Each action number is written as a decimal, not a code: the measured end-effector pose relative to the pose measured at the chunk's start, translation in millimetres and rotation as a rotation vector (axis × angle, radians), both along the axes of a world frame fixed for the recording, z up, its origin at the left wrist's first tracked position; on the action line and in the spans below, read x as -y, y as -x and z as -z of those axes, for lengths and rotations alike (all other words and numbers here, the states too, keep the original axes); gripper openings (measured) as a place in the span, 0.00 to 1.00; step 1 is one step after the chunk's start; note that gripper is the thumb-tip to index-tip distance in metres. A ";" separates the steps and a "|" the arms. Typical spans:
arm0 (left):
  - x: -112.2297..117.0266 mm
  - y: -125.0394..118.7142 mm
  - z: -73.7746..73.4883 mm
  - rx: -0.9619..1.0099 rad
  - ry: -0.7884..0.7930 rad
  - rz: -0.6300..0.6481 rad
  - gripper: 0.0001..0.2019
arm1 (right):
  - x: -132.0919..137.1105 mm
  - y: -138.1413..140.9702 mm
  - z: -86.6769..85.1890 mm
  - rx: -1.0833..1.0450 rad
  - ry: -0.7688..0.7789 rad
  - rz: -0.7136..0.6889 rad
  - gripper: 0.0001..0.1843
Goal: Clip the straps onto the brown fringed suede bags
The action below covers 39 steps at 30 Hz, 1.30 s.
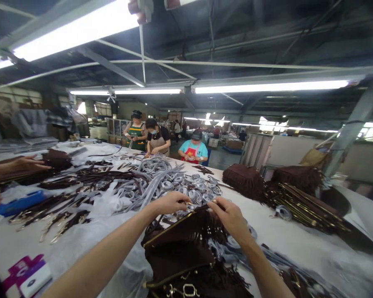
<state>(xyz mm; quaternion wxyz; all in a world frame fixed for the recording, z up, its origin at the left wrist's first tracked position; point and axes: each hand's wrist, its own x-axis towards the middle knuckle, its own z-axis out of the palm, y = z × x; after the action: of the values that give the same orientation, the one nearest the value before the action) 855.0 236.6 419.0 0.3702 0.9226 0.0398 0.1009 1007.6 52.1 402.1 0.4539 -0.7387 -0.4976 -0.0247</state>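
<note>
A dark brown fringed bag [177, 256] with gold zips lies in front of me, tilted up toward my hands. My right hand [228, 211] is closed, pinching the bag's far upper corner between thumb and fingers. My left hand [172, 203] is closed just left of that corner, its fingertips around a small gold-coloured metal piece that looks like a clasp. Most of that piece is hidden by the fingers. Fringe hangs below my right hand, and gold hardware [190, 290] shows on the bag at the bottom of the view.
Grey wrapped strap rolls [191, 188] cover the middle of the table. Brown straps with gold clips [60, 225] lie to the left, near a co-worker's hand [27, 163] and a blue tool [21, 203]. Brown bags [307, 203] are stacked at right. Several people stand or sit beyond.
</note>
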 end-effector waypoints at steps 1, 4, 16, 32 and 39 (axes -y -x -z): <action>-5.2 1.5 0.8 0.004 0.025 -0.013 0.15 | -7.7 -0.5 -4.8 -0.006 -0.003 -0.025 0.19; -18.1 7.0 3.5 0.027 0.062 -0.064 0.14 | -28.4 0.7 -18.1 -0.001 0.009 -0.079 0.20; -50.1 26.8 17.9 0.044 0.244 -0.239 0.17 | -74.8 16.5 -40.6 0.004 0.054 -0.214 0.19; -61.7 43.8 13.1 0.026 0.156 -0.267 0.13 | -61.7 0.8 -28.0 -0.053 0.053 -0.176 0.21; -58.0 50.9 -1.9 -0.030 -0.030 -0.290 0.06 | -53.8 -11.7 -22.4 -0.089 0.040 -0.150 0.21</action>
<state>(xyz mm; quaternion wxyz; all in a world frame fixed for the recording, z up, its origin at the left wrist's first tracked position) 804.1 294.6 421.0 0.3372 0.9141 0.1765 0.1400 1019.3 105.9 424.6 0.4615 -0.7087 -0.5311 0.0520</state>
